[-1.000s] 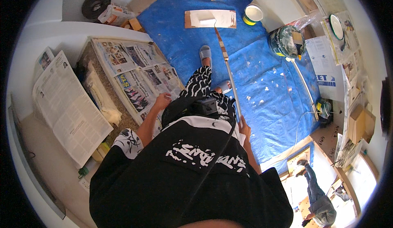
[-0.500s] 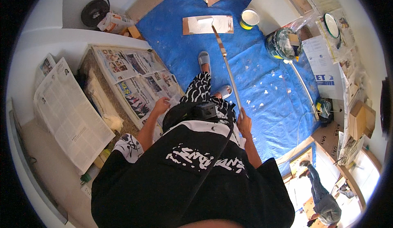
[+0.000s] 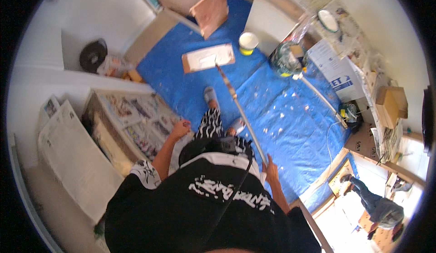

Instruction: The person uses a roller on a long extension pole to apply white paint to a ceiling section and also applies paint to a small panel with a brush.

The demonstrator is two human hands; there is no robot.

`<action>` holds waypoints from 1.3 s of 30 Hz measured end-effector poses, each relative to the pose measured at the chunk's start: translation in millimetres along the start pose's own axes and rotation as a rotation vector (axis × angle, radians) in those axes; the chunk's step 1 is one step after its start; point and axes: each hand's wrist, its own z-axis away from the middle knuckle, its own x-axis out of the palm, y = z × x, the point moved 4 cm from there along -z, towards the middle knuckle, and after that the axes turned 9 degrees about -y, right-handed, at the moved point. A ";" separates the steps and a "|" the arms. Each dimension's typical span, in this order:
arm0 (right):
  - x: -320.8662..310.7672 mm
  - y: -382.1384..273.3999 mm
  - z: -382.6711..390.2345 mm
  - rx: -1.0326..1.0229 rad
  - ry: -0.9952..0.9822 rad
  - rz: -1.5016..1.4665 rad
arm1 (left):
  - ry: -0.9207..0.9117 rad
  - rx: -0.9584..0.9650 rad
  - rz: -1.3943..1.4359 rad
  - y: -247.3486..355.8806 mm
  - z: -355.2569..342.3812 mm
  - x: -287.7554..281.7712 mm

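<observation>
My right hand [image 3: 270, 170] grips a long roller pole [image 3: 247, 125], which runs forward to a paint roller [image 3: 209, 60] on a flat board [image 3: 193, 64] coated mostly white, lying on the blue sheet. My left hand [image 3: 180, 129] hangs free near a newspaper-covered surface [image 3: 129, 112], its fingers loosely bent and slightly blurred. A white paint pail [image 3: 248, 42] with a yellow band stands just beyond the board, and a large grimy bucket [image 3: 284, 60] is to its right. My sandalled feet are on the sheet between me and the board.
Wooden panels [image 3: 211, 14] lean at the far end of the blue sheet [image 3: 295, 130]. A second pole [image 3: 318, 94] lies along the paper-covered right side, near a cardboard box [image 3: 388, 105]. Past an opening at lower right, a person [image 3: 381, 210] in grey works among boards. A black coil [image 3: 93, 55] sits at upper left.
The view has swung upward and rightward, so the scene sits lower and leftward in the picture, with more panels showing at the top. My right hand still holds the pole, roller on the board.
</observation>
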 end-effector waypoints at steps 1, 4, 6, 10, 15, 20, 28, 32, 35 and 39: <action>-9.4 -2.7 20.5 -0.040 -0.014 0.016 | -0.024 0.093 -0.058 5.6 -24.1 -2.8; -24.0 -3.5 81.6 -0.074 0.134 0.064 | 0.037 0.243 -0.244 51.6 -82.3 11.4; -34.4 3.4 107.3 -0.065 0.129 0.093 | -0.237 0.194 -0.141 119.6 -87.5 42.2; -52.6 -13.8 129.5 -0.123 0.306 -0.060 | -0.372 0.059 0.116 227.2 -95.9 101.5; -63.4 -44.5 142.8 -0.055 0.589 -0.125 | -0.628 0.347 0.292 375.1 -23.5 163.0; -71.6 -29.8 98.0 -0.053 0.679 -0.258 | -0.691 0.828 0.389 508.0 87.7 177.5; -240.6 -152.8 138.6 -0.321 1.206 -0.125 | -0.858 1.258 0.257 729.8 184.6 238.0; -335.0 -180.6 99.4 -0.460 1.292 0.023 | -0.834 1.387 0.145 842.2 207.9 236.1; -367.6 -195.5 88.7 -0.329 1.114 -0.103 | -0.786 1.402 0.095 922.5 220.5 230.4; -352.4 -182.5 60.4 -0.499 1.598 0.124 | -0.731 1.510 0.016 1031.3 244.6 223.9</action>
